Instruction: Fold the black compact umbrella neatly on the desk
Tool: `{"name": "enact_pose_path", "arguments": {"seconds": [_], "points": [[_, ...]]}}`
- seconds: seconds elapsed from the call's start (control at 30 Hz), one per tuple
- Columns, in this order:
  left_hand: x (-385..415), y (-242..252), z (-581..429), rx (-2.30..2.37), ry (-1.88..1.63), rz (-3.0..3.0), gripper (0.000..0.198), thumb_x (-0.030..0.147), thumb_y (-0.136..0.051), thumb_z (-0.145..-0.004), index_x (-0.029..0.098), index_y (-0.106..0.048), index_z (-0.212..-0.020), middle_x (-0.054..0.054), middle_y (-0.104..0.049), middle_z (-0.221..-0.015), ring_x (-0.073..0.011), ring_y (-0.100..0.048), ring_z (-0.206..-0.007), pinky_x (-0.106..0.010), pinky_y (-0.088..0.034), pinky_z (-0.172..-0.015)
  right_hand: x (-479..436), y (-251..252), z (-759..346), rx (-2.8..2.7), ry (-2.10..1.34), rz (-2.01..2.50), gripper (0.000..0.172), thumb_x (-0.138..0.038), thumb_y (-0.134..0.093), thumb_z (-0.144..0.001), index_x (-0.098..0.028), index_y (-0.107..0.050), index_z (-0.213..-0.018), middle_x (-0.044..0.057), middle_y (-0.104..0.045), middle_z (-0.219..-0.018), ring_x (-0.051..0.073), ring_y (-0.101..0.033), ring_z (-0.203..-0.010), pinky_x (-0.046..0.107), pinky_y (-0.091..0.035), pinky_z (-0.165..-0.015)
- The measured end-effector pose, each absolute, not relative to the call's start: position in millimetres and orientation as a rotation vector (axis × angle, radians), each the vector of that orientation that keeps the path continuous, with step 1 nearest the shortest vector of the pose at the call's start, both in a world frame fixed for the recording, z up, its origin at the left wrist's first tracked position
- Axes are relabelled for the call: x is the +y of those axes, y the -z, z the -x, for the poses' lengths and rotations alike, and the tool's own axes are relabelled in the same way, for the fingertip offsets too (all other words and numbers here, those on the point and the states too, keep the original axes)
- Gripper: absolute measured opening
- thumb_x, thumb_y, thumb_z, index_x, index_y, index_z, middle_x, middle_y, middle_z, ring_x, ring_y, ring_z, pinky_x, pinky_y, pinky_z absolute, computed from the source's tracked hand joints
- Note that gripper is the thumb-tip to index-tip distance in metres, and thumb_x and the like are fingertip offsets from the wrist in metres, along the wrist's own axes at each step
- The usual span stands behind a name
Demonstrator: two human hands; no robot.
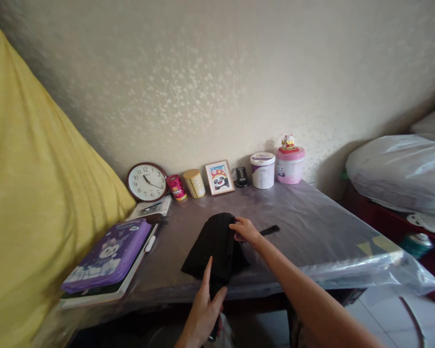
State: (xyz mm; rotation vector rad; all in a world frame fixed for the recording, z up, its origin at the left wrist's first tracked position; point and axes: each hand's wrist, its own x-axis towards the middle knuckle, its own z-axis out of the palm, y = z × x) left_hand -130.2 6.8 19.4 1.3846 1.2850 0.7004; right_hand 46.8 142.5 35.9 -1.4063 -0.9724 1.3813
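Note:
A folded black umbrella [213, 244] lies on the plastic-covered table [311, 227], its handle end reaching over the front edge. My left hand [205, 302] grips that near end, thumb and fingers wrapped round it and the index finger stretched along the fabric. My right hand [244, 229] pinches the black fabric near the umbrella's far end. A black strap [270, 230] sticks out to the right of that hand.
Along the wall stand a round clock [147, 181], a red tin [176, 187], a yellow tin [195, 183], a framed panda picture [219, 177], a white tub [263, 169] and a pink tub [290, 164]. A purple case [108, 256] lies on books at left, by a yellow curtain [29, 193]. Wrapped bedding [398, 171] is at right.

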Motion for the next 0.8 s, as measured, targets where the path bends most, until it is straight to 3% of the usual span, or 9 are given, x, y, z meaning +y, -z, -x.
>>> {"name": "enact_pose_path", "arguments": {"seconds": [0.23,0.3,0.37,0.47,0.63,0.8], "points": [[5,-22,127,1.275,-0.663,-1.377,0.081,0.044,-0.045,-0.083,0.025,0.008,-0.142,0.003,-0.058,-0.061,-0.0098,-0.041,-0.034,-0.021,-0.036,-0.036,146,-31,-43,-1.003,-1.357,1.413,0.049,-0.017,-0.06,-0.076,-0.011,-0.045,-0.123,-0.008,-0.052,-0.05,0.006,-0.05,-0.036,0.016,-0.043,-0.038],[5,-20,127,1.291,-0.668,-1.396,0.082,0.044,-0.046,-0.082,0.024,0.005,-0.143,-0.003,-0.064,-0.075,-0.0112,-0.05,-0.04,-0.024,-0.043,-0.042,146,-29,-42,-1.025,-1.345,1.412,0.048,-0.018,-0.06,-0.076,-0.013,-0.045,-0.122,-0.008,-0.053,-0.052,0.006,-0.051,-0.038,0.016,-0.044,-0.039],[6,-18,128,1.307,-0.718,-1.448,0.08,0.042,-0.049,-0.081,0.024,-0.002,-0.143,-0.009,-0.065,-0.098,-0.0144,-0.06,-0.058,-0.026,-0.049,-0.057,147,-28,-41,-1.054,-1.331,1.41,0.045,-0.019,-0.058,-0.079,-0.013,-0.045,-0.122,-0.007,-0.054,-0.055,0.006,-0.052,-0.04,0.016,-0.045,-0.04],[7,-16,129,1.322,-0.76,-1.491,0.079,0.041,-0.052,-0.08,0.024,-0.008,-0.143,-0.01,-0.06,-0.114,-0.019,-0.062,-0.085,-0.029,-0.049,-0.075,146,-27,-39,-1.11,-1.306,1.405,0.039,-0.022,-0.05,-0.083,-0.015,-0.044,-0.121,-0.005,-0.055,-0.06,0.006,-0.053,-0.044,0.016,-0.046,-0.041],[6,-17,128,1.322,-0.722,-1.421,0.08,0.041,-0.049,-0.082,0.024,-0.001,-0.144,-0.008,-0.066,-0.098,-0.0196,-0.064,-0.073,-0.033,-0.05,-0.069,144,-26,-39,-1.233,-1.233,1.371,0.04,-0.012,-0.052,-0.077,-0.019,-0.049,-0.116,-0.002,-0.057,-0.079,0.005,-0.054,-0.051,0.017,-0.047,-0.047],[6,-16,129,1.294,-0.773,-1.414,0.079,0.037,-0.052,-0.08,0.022,-0.007,-0.144,-0.007,-0.067,-0.091,-0.0189,-0.062,-0.074,-0.031,-0.049,-0.07,143,-19,-38,-1.48,-0.96,1.326,0.047,0.0,-0.057,-0.064,-0.019,-0.056,-0.106,-0.001,-0.056,-0.09,0.006,-0.052,-0.063,0.024,-0.05,-0.071]]}}
